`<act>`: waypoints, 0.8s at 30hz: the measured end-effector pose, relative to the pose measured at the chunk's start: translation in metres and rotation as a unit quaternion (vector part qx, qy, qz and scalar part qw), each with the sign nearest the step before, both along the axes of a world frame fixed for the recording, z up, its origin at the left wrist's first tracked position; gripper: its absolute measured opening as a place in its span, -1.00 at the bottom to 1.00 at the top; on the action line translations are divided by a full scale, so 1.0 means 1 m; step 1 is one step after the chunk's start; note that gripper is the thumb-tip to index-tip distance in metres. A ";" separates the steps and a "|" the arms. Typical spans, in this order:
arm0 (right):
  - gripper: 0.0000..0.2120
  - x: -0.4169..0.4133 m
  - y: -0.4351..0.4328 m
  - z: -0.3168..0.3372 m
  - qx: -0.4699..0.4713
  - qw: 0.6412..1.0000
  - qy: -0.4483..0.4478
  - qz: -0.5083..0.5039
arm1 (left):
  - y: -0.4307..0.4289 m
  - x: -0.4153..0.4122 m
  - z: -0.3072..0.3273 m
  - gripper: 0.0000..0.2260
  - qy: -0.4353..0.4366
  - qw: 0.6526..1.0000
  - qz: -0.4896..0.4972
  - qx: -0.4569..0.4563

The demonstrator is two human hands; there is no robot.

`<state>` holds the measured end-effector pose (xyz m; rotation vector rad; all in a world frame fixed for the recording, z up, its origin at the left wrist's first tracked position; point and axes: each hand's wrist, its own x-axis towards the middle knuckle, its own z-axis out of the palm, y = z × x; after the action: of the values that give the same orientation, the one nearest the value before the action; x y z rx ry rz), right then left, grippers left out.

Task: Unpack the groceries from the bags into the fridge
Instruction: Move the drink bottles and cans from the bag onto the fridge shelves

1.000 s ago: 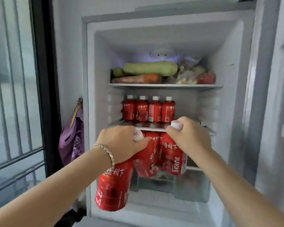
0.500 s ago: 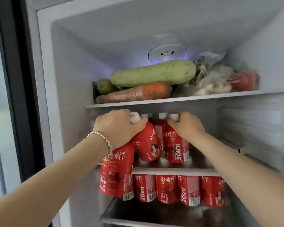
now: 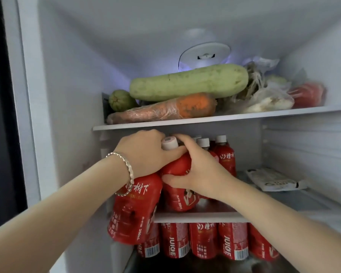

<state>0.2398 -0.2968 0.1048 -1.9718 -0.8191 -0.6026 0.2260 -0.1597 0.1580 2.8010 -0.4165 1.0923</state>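
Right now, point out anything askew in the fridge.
The bottle in the left hand hangs tilted off the shelf's front edge, not standing on it. The right hand grips a second bottle. The gourd lies piled on the carrot.

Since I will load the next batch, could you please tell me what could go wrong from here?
1. The left hand grips a hanging bottle out past the front edge of the middle shelf; if the hold slips, it could drop.
2. The right hand grips a white-capped bottle squeezed between both hands, close to the standing bottles behind; pushing it in could topple them.
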 end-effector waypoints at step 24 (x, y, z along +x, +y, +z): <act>0.00 0.003 0.009 -0.043 -0.223 0.888 0.110 -0.386 | 0.004 0.030 -0.100 -0.26 0.019 0.985 0.033 -0.166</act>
<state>0.2423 -0.2882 0.0621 -2.7444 0.0237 -0.6479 0.2558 -0.1559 0.0582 2.5513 -0.1230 1.0129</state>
